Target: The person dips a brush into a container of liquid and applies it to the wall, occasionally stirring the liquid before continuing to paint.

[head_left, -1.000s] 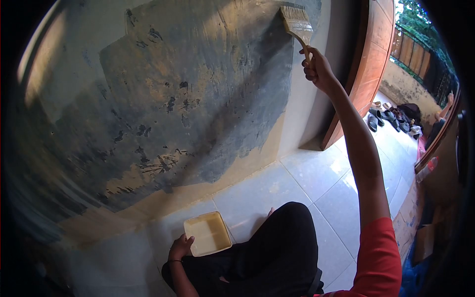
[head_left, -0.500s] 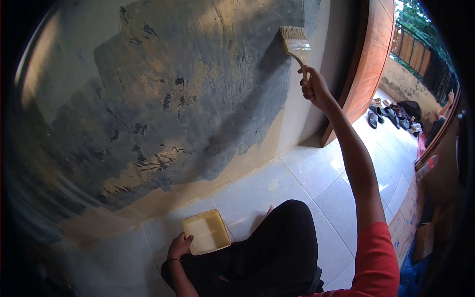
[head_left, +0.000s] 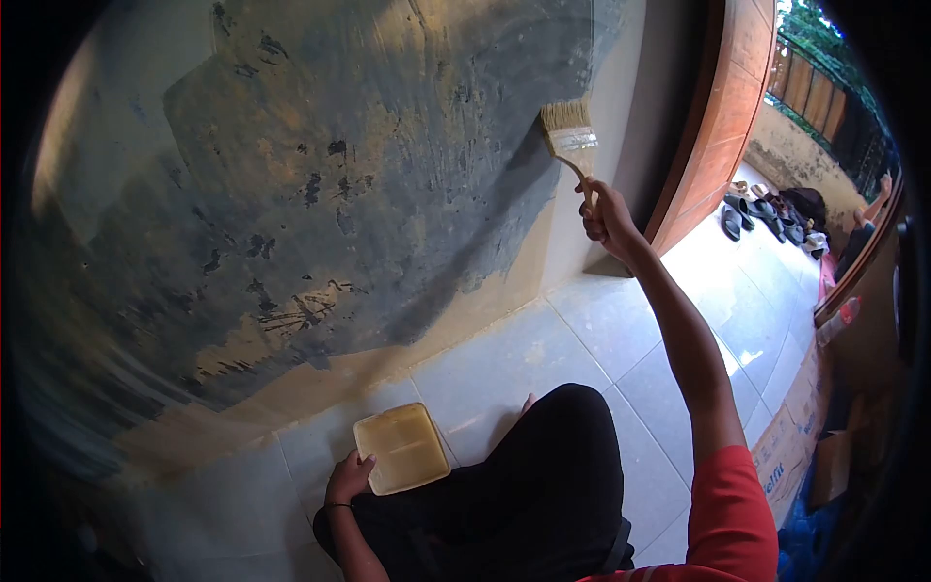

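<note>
My right hand (head_left: 605, 215) is closed round the handle of a wide paintbrush (head_left: 572, 141), its bristles pointing up against the right part of the wall (head_left: 388, 165). Patchy grey and tan paint covers that wall, with dark flaked spots. Low down, my left hand (head_left: 350, 476) grips the left edge of a square yellowish tub (head_left: 402, 448), thumb over the rim. The tub rests by my leg in black trousers (head_left: 543, 475). A pale coating shows inside it.
An orange-brown wooden door (head_left: 713, 126) stands right of the wall. Shoes and sandals (head_left: 766, 218) lie on the tiled floor (head_left: 524, 354) beyond it. At the right are flattened cardboard (head_left: 790, 441), a bottle (head_left: 839, 320) and part of another person's arm (head_left: 879, 197).
My right hand and the brush have moved down along the wall. The tub in my left hand has tilted slightly, and the camera view has shifted a little.
</note>
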`<state>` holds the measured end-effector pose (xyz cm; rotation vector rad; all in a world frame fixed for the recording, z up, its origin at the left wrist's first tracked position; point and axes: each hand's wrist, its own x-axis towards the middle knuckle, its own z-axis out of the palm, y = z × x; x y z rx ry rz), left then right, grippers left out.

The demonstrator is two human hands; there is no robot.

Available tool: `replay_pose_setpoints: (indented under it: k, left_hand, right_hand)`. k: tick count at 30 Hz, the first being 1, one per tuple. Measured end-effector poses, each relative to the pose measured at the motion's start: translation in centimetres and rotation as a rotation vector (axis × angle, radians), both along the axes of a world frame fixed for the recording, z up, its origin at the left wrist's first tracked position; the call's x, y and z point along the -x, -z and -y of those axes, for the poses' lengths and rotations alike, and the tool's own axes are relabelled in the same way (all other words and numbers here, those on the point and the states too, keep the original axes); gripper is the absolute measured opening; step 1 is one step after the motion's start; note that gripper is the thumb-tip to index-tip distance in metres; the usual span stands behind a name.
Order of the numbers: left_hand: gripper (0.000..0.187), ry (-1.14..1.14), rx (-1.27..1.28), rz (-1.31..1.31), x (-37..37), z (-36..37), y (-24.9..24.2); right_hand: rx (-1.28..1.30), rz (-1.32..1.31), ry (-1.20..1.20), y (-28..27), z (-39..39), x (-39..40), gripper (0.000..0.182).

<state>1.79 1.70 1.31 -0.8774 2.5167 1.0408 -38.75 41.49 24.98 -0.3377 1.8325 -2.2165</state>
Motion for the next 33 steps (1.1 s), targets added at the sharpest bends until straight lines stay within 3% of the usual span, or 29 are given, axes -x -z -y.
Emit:
replay_pose_setpoints:
  k: [33]
  left_hand:
    - [0.044, -0.02, 0.044, -0.016, 0.8, -0.8, -1.1]
  right_hand:
    - [-0.217, 0.27, 0.024, 16.1, -2.7, -2.3, 0.028]
